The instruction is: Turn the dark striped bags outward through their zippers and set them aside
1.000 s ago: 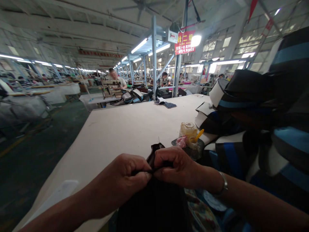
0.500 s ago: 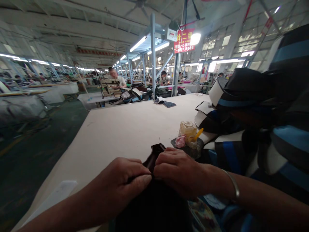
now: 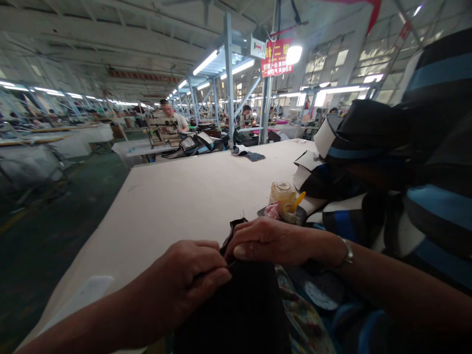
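Observation:
A dark piece of material (image 3: 236,305), leather-like at its glossy upper edge, lies close to my body at the near edge of the table. My left hand (image 3: 188,275) pinches its edge between thumb and fingers. Right beside it, my right hand (image 3: 263,241) also grips the edge, thumb pressed against the bent fingers. The two hands nearly touch. Beyond them the folded end of the piece sticks up, with a thin thread at its tip. How the edge is folded under my fingers is hidden.
Past my right hand stand a glue-stained container (image 3: 282,191) with a yellow-handled brush (image 3: 299,200) and a pink cloth (image 3: 272,210). Black, white and blue pieces (image 3: 365,132) are heaped on the right. A pale table (image 3: 165,196) spreads ahead; a person (image 3: 179,120) sits at a machine beyond.
My right hand has turned flatter, with its thumb now showing on top of the edge. The left hand keeps its pinch in nearly the same place. The view has shifted slightly.

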`<state>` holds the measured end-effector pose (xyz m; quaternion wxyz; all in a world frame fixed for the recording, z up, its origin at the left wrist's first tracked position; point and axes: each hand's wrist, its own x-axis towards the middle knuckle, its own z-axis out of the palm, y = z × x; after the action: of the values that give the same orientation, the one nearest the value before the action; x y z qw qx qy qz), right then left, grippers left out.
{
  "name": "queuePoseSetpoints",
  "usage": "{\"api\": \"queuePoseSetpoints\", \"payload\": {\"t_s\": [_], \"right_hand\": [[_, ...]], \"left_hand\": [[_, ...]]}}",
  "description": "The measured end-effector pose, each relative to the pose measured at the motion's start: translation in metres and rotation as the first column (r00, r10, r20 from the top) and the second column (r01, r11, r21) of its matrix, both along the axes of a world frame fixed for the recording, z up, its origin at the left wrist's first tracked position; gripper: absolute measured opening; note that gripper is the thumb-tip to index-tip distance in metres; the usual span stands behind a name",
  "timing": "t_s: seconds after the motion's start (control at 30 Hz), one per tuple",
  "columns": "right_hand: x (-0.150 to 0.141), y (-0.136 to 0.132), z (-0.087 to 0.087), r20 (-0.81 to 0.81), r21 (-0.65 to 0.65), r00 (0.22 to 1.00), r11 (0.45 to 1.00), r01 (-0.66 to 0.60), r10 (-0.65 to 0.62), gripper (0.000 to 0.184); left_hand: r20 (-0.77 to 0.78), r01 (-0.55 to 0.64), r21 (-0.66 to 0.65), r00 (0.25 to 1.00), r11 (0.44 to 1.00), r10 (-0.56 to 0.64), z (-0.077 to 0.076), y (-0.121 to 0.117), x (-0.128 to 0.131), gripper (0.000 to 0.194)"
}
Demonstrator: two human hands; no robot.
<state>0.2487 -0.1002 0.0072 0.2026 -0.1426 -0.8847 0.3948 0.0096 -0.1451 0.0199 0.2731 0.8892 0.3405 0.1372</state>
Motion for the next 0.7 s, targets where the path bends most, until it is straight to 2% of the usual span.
{"api": "queuePoseSetpoints", "payload": {"t_s": [0.07, 0.13, 0.17, 0.23, 0.27, 0.33, 0.4, 0.47, 0.57, 0.7], "right_hand": [[-0.002, 0.005, -0.003, 0.023, 0.031, 0.996, 0.996, -0.088, 0.087, 0.026], [-0.004, 0.005, -0.012, -0.009, 0.120, 0.998, 0.991, -0.060, 0.062, 0.024], [-0.004, 0.004, -0.016, -0.029, 0.160, 0.999, 0.987, -0.025, 0.030, 0.023], [-0.002, 0.002, -0.022, -0.054, 0.167, 0.999, 0.986, 0.011, -0.002, 0.021], [-0.001, 0.001, -0.022, -0.060, 0.124, 0.998, 0.992, 0.012, -0.005, 0.022], [0.001, 0.000, -0.019, -0.059, -0.044, 0.998, 0.999, 0.012, -0.014, 0.029], [0.002, 0.000, -0.012, -0.025, -0.231, 0.999, 0.972, 0.041, -0.048, 0.040], [0.001, 0.000, -0.004, 0.026, -0.336, 0.996, 0.938, 0.089, -0.085, 0.048], [-0.004, 0.001, 0.002, 0.088, -0.352, 0.994, 0.932, 0.085, -0.058, 0.050], [-0.011, 0.005, -0.004, 0.097, -0.278, 0.995, 0.960, 0.009, 0.019, 0.049]], "left_hand": [[-0.003, 0.001, 0.045, 1.000, 0.999, -0.001, -0.005, 0.001, -0.001, 0.034], [-0.006, -0.019, 0.056, 1.000, 0.998, 0.019, -0.009, 0.004, -0.003, 0.033], [-0.009, -0.031, 0.020, 0.999, 0.999, 0.031, -0.009, 0.006, -0.005, 0.033], [-0.009, -0.048, -0.143, 0.999, 0.989, 0.048, -0.006, 0.011, -0.009, 0.037], [0.001, -0.050, -0.237, 0.999, 0.970, 0.052, -0.003, 0.014, -0.012, 0.041], [0.048, -0.029, -0.357, 0.998, 0.934, 0.049, 0.004, 0.021, -0.017, 0.048], [0.083, -0.014, -0.369, 0.995, 0.929, 0.048, 0.009, 0.028, -0.021, 0.051], [0.082, 0.002, -0.362, 0.996, 0.932, 0.030, 0.012, 0.033, -0.025, 0.049], [0.073, 0.071, -0.398, 0.996, 0.915, -0.046, 0.011, 0.040, -0.028, 0.046], [0.106, 0.170, -0.426, 0.985, 0.889, -0.138, 0.004, 0.043, -0.028, 0.043]]}}
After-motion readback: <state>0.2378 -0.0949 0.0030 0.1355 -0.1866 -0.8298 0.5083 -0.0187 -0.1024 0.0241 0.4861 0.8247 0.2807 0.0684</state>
